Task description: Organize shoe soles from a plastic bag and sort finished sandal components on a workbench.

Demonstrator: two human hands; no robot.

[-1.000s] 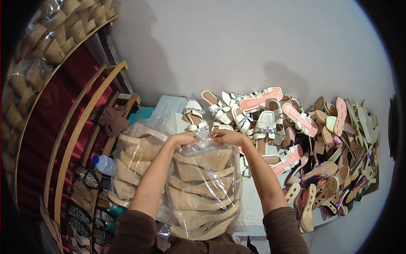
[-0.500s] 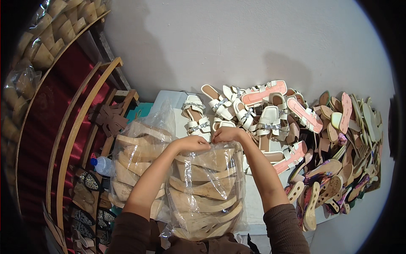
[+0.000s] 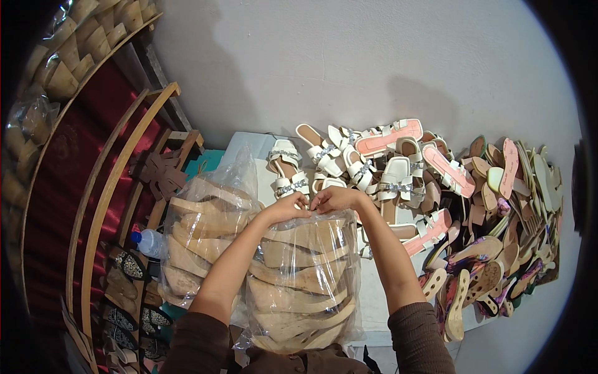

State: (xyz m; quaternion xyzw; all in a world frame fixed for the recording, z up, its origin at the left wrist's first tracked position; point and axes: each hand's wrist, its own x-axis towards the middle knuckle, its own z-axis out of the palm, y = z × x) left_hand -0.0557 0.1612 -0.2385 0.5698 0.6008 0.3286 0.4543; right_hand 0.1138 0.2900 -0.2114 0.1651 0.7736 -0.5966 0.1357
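Note:
A clear plastic bag (image 3: 354, 293) stands in front of me, filled with a stack of tan wedge shoe soles (image 3: 301, 274). At its far end, my left hand (image 3: 288, 207) pinches the bag's top edge with bent fingers. Close beside it, my right hand (image 3: 336, 199) grips the same edge, fingers curled downward. The fingertips of both hands nearly meet, and the plastic between them is hard to make out. To the left, partly behind my left forearm, leans a second clear bag (image 3: 233, 163) of similar wedge soles (image 3: 198, 242).
White strappy sandals (image 3: 395, 181) lie heaped beyond my hands on a white table (image 3: 380, 311). Further right are piled loose soles and sandals (image 3: 498, 249). On the left stand a wooden rack (image 3: 103, 230) with shoes and a blue-capped plastic bottle (image 3: 151, 243). A wall (image 3: 349, 62) rises behind.
My left hand has shifted slightly up and right, closer to my right hand, and its fingers now bend over the bag's edge. The right hand has barely moved.

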